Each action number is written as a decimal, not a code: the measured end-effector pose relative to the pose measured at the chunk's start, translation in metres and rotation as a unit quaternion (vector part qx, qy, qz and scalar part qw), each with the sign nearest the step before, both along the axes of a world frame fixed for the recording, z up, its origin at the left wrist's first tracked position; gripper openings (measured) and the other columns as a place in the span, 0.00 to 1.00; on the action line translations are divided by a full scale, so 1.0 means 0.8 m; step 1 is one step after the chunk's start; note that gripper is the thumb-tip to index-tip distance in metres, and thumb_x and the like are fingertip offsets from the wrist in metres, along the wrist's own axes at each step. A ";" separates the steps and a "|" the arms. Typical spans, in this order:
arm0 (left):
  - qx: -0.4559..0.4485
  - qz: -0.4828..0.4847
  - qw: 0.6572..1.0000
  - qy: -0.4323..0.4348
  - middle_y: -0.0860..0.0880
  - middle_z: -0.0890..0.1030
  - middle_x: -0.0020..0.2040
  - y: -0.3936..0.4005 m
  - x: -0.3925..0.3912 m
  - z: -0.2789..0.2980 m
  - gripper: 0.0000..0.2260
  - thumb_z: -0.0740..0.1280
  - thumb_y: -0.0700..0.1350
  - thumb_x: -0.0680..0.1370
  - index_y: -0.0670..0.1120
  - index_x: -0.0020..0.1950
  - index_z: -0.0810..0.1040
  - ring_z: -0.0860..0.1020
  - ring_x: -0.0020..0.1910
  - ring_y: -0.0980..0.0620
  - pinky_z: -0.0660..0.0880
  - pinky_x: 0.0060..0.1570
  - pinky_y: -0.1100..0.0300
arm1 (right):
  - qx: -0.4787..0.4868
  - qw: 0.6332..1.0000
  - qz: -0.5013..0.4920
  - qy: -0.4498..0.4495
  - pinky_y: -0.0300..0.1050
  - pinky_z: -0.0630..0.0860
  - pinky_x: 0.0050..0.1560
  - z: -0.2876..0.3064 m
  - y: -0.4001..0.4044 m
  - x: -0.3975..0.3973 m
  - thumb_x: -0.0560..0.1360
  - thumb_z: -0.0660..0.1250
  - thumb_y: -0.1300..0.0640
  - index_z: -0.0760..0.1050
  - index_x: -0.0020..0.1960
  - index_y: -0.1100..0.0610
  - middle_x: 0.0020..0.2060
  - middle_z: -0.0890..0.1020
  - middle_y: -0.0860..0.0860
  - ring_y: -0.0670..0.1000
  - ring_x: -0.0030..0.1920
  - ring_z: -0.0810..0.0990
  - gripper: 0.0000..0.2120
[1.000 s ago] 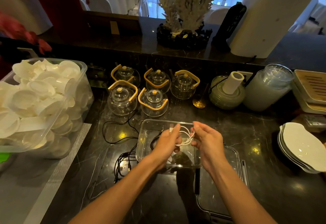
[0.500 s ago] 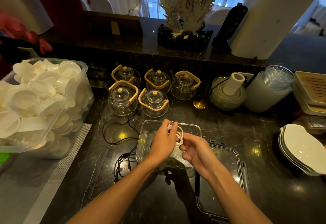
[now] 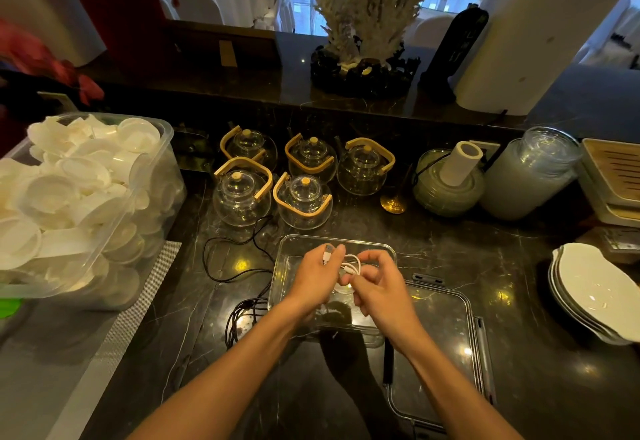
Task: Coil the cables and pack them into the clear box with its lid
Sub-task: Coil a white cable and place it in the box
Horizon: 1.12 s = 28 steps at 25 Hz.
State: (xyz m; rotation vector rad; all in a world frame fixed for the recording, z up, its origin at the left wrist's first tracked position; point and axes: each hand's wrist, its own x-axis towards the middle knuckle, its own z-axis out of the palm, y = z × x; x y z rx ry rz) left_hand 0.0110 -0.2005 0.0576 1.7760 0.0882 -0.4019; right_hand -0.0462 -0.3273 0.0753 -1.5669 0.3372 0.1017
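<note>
White cable point(image 3: 350, 264), looped small, sits between our two hands above the clear box point(image 3: 388, 252) on the dark marble counter point(image 3: 485, 266). Our left hand point(image 3: 317, 278) pinches the coil with a plug poking up past its fingers; our right hand point(image 3: 375, 287) curls its fingers onto the loops. How many turns the coil has is hard to make out behind our knuckles. Our wrists hide much of the box floor. The lid point(image 3: 446, 328) lies flat just right of the box, its near edge covered by our right forearm. A black cable point(image 3: 239, 273) trails loose on the counter left of the box, in front of five glass teapots point(image 3: 304, 200).
</note>
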 end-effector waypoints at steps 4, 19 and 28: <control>-0.045 -0.010 0.997 0.062 0.51 0.75 0.32 -0.003 -0.006 0.002 0.13 0.63 0.53 0.83 0.46 0.44 0.77 0.71 0.30 0.55 0.64 0.24 0.64 | 0.043 0.998 -0.013 -0.037 0.45 0.72 0.27 0.000 0.001 -0.007 0.79 0.67 0.68 0.70 0.60 0.55 0.40 0.85 0.56 0.49 0.30 0.77 0.14; 0.054 -0.117 0.991 -0.045 0.55 0.80 0.37 -0.013 -0.032 -0.019 0.12 0.60 0.53 0.85 0.55 0.44 0.77 0.76 0.35 0.64 0.71 0.39 0.65 | -0.164 0.973 -0.159 -0.036 0.44 0.80 0.41 -0.039 0.008 -0.011 0.83 0.64 0.55 0.72 0.52 0.47 0.43 0.82 0.49 0.49 0.43 0.83 0.03; 0.072 -0.194 0.971 0.123 0.52 0.76 0.45 -0.012 0.007 -0.036 0.08 0.64 0.48 0.80 0.48 0.58 0.70 0.74 0.40 0.57 0.68 0.36 0.60 | 0.030 0.988 -0.100 0.117 0.46 0.85 0.38 -0.049 -0.030 0.001 0.80 0.69 0.62 0.76 0.57 0.64 0.49 0.83 0.64 0.50 0.40 0.84 0.08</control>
